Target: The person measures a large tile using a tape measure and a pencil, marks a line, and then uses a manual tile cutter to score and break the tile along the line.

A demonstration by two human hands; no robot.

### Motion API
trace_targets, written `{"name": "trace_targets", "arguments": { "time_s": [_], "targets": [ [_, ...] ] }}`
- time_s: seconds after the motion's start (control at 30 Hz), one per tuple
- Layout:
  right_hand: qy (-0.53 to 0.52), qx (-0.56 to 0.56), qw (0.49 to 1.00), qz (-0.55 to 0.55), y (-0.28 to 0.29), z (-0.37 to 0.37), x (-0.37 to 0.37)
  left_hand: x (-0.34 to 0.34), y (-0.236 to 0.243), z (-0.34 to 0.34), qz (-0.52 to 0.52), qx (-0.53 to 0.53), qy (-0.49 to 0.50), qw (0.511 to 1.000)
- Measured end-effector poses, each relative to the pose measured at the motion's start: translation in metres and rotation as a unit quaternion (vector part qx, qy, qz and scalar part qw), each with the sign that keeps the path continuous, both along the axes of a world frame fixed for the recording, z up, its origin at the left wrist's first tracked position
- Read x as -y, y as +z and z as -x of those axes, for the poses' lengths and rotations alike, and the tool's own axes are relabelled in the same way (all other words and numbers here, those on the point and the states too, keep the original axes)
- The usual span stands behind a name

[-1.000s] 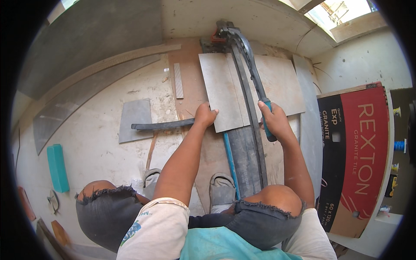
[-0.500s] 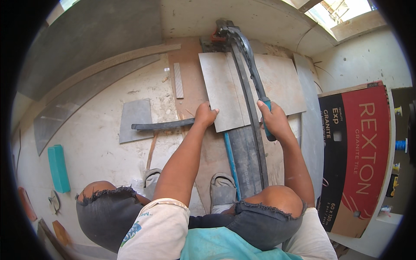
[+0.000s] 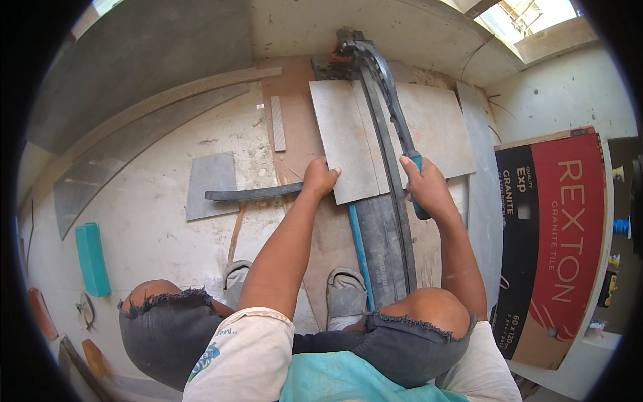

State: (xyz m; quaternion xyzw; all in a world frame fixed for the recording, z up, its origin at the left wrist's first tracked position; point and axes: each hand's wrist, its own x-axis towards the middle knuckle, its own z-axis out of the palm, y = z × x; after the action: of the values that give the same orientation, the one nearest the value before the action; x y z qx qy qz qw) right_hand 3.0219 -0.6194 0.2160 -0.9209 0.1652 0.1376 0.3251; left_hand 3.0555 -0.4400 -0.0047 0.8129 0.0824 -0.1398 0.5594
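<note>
A grey tile (image 3: 345, 144) lies across the bed of a long manual tile cutter (image 3: 385, 248), under its rail. A thin straight line runs down the tile just left of the rail. My left hand (image 3: 321, 177) is closed at the tile's near left edge, thumb on top and fingers mostly hidden. Beside that wrist, the cutter's black side arm (image 3: 251, 193) reaches out to the left. My right hand (image 3: 426, 184) is wrapped round the teal and black grip of the cutter's lever handle (image 3: 398, 117), which slopes down toward me from the far end.
Left on the floor lie a small grey tile offcut (image 3: 211, 187), a narrow strip (image 3: 277, 124) and a teal block (image 3: 92, 260). Large dark grey slabs (image 3: 154, 60) lean at the far left. A red and black carton (image 3: 549, 248) stands right. My shoes flank the near work area.
The whole view has shifted very slightly. Both hands, the tile and the lever handle keep their places relative to one another.
</note>
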Motion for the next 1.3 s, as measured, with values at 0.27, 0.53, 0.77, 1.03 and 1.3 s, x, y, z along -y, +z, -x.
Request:
{"name": "trace_targets", "arguments": {
  "time_s": [0.27, 0.53, 0.77, 1.03, 1.3],
  "targets": [
    [0.001, 0.008, 1.0, 0.013, -0.007, 0.01, 0.009, 0.0, 0.006, 0.001, -0.02, 0.008, -0.011, 1.0],
    [0.001, -0.01, 1.0, 0.021, -0.003, 0.024, 0.012, -0.001, 0.001, 0.0, 0.019, -0.004, 0.001, 1.0],
    [0.015, -0.016, 0.999, 0.037, -0.005, 0.045, 0.026, 0.001, 0.005, -0.002, -0.038, 0.0, -0.023, 0.999],
    [-0.001, -0.041, 0.998, 0.041, -0.004, 0.074, 0.03, -0.002, -0.006, -0.004, -0.008, 0.003, -0.016, 1.0],
    [0.008, -0.027, 0.998, 0.05, 0.0, 0.101, 0.036, -0.002, -0.008, -0.006, -0.006, -0.003, -0.021, 1.0]
  ]
}}
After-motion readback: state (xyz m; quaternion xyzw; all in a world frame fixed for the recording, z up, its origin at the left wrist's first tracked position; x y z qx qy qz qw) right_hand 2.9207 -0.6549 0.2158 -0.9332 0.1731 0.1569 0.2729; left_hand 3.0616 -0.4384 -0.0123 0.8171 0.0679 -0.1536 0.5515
